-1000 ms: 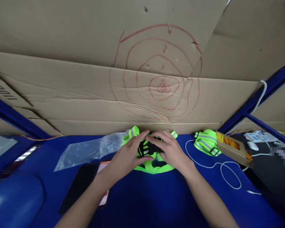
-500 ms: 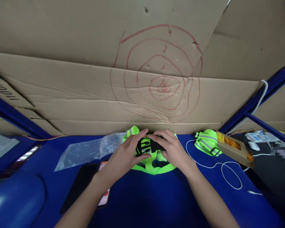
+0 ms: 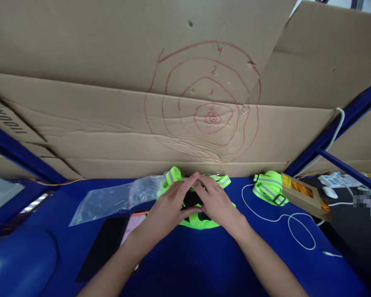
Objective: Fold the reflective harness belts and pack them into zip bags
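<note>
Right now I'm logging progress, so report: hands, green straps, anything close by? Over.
Left hand and right hand arched over neon-green straps, grip hidden. Straps on blue table, partly covered. Clear plastic bag close by, left side.

Just one head cam here, looking forward and down from pretty close: cardboard wall [image 3: 95, 144] across the upper half, blue tabletop [image 3: 179, 264] below, left hand [image 3: 170, 200] and right hand [image 3: 219, 202] lower centre.

Cardboard [image 3: 105, 109]: softly, dimly lit
Tabletop [image 3: 179, 264]: darkened toward the bottom
Rounded blue surface [image 3: 21, 260]: whitened by glare at left
Right edge: partly obscured by pixelation
</note>
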Motion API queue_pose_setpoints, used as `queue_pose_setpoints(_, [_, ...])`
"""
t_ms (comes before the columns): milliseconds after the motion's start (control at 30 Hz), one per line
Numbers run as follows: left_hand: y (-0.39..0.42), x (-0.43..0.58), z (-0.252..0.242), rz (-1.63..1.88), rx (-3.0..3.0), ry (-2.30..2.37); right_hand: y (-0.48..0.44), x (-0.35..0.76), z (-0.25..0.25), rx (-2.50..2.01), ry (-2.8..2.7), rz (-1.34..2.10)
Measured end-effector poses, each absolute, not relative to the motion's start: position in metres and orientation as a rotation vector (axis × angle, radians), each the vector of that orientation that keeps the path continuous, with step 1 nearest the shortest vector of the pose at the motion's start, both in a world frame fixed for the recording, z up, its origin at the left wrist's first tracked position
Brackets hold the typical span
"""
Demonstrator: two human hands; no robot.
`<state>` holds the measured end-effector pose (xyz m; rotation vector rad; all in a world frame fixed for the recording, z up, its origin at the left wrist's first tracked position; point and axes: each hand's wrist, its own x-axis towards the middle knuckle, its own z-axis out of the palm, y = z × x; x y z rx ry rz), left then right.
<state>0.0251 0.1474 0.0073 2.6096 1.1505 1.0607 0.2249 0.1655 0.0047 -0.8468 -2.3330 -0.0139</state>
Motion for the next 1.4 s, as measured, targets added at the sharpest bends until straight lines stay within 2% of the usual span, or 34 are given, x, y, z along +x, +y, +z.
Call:
queue_pose_setpoints(200, [0.148,0.002,0.029,1.010,2.476,1.314,0.162,0.231,0.018,-0.805,-1.887,0.354])
queue_pose_setpoints(300, [0.153,-0.009,0.038,0.954,2.290,1.105,0.159,0.231,0.021,-0.791,-1.712,0.474])
queue_pose_setpoints(400, [0.157,-0.008,0.038,0.866,2.013,0.849,0.156,0.228,0.021,-0.747,-1.707,0.566])
queue_pose_setpoints(533, [0.153,0.012,0.029,0.839,1.772,0.827,0.155,0.229,0.023,-0.714,-1.721,0.663])
queue_pose_setpoints(633, [0.144,0.025,0.024,0.753,1.536,0.717,0.159,0.237,0.027,-0.636,-1.741,0.859])
queue_pose_setpoints(800, [0.135,0.023,0.028,0.958,1.423,0.610,0.173,0.253,0.027,-0.369,-1.831,1.306])
queue_pose_setpoints(933, [0.138,0.020,0.031,1.024,1.454,0.624,0.176,0.250,0.024,-0.427,-1.836,1.559])
queue_pose_setpoints(1000, [0.139,0.022,0.032,1.095,1.552,0.763,0.174,0.246,0.024,-0.495,-1.787,1.578])
queue_pose_setpoints(1133, [0.133,0.034,0.035,1.232,1.682,1.045,0.165,0.237,0.027,-0.649,-1.564,1.394])
queue_pose_setpoints(1200, [0.126,0.039,0.038,1.306,1.686,1.104,0.160,0.232,0.030,-0.654,-1.468,1.436])
queue_pose_setpoints(1400, [0.114,0.041,0.038,1.394,1.388,0.833,0.148,0.218,0.036,-0.556,-1.048,1.670])
